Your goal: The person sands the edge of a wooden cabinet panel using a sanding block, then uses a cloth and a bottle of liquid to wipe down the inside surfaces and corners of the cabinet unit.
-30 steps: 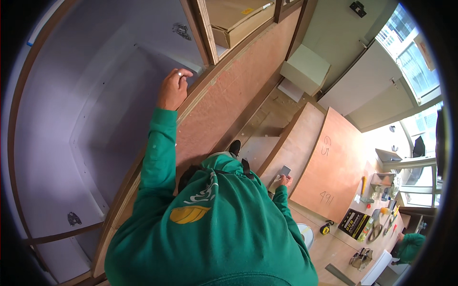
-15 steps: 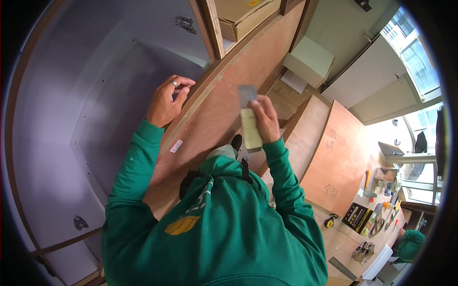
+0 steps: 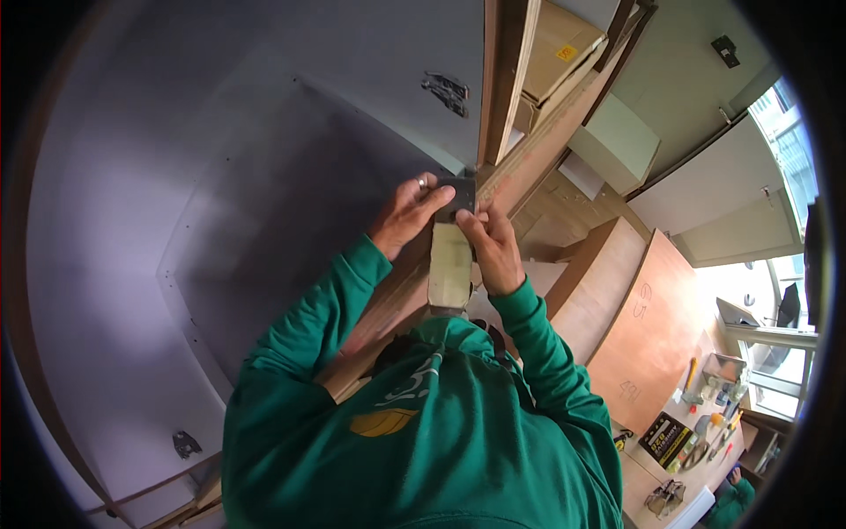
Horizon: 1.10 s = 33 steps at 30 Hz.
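Note:
In both hands, before my chest, is a scraper-like tool (image 3: 450, 264) with a dark grey metal blade and a pale yellow, block-shaped body below it. My left hand (image 3: 404, 220), with a ring on one finger, is closed on the blade's left side, its thumb lying across the face. My right hand (image 3: 498, 256) pinches the lower right of the blade where it meets the yellow body. Behind the tool runs the brown wooden edge of the cabinet (image 3: 388, 304); whether the blade touches it I cannot tell.
On the left opens a large grey-lined cabinet with metal hinges (image 3: 448, 93). Cardboard boxes (image 3: 560, 53) fill a shelf ahead. At right, a wooden panel (image 3: 648, 326) stands near a work surface with a black box (image 3: 667, 439) and several tools. Another person's green sleeve (image 3: 733, 502) shows at lower right.
My left hand has left the cabinet edge and moved right onto the tool's blade. My right hand has drawn the tool in to meet it. The view has shifted leftward.

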Each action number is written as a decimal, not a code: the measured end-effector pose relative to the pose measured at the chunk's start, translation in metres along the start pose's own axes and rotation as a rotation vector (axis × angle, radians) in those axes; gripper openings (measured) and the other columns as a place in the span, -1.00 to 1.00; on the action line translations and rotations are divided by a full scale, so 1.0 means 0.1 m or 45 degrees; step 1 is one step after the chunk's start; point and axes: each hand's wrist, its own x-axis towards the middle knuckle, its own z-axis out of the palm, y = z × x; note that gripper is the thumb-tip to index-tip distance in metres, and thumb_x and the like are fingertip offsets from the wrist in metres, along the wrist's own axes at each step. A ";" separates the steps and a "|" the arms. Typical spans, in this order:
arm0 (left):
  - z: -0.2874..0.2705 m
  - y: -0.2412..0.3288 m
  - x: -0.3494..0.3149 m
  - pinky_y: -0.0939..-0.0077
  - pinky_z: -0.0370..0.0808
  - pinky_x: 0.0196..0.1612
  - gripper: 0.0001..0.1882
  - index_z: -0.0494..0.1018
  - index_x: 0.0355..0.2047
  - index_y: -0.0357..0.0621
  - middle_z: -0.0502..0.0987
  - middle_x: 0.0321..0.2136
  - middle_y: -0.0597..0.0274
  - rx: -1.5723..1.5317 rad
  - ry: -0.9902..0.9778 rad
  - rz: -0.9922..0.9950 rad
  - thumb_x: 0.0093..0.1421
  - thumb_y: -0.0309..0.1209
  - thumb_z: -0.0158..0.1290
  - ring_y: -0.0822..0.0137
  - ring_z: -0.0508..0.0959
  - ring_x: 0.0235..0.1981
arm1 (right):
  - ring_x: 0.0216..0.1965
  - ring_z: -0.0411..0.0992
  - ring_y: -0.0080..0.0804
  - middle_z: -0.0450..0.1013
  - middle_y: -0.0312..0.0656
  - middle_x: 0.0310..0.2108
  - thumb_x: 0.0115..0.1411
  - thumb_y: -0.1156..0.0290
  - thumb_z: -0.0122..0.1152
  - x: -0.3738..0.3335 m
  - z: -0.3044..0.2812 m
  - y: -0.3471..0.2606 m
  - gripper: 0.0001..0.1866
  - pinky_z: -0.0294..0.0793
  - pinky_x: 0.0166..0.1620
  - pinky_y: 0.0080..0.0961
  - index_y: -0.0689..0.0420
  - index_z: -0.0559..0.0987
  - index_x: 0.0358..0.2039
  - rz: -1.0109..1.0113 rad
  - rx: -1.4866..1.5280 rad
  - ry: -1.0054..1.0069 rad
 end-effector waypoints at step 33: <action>0.03 0.10 0.08 0.67 0.38 -0.41 -0.81 0.32 -0.39 0.00 0.37 -0.48 0.52 -0.327 0.151 -0.185 0.31 -0.29 0.08 0.64 0.36 -0.49 | -0.32 0.50 -0.56 0.50 -0.28 -0.33 0.43 0.19 -0.02 -0.15 0.19 0.01 -0.67 0.55 -0.25 -0.57 0.24 0.50 -0.13 0.218 0.184 -0.144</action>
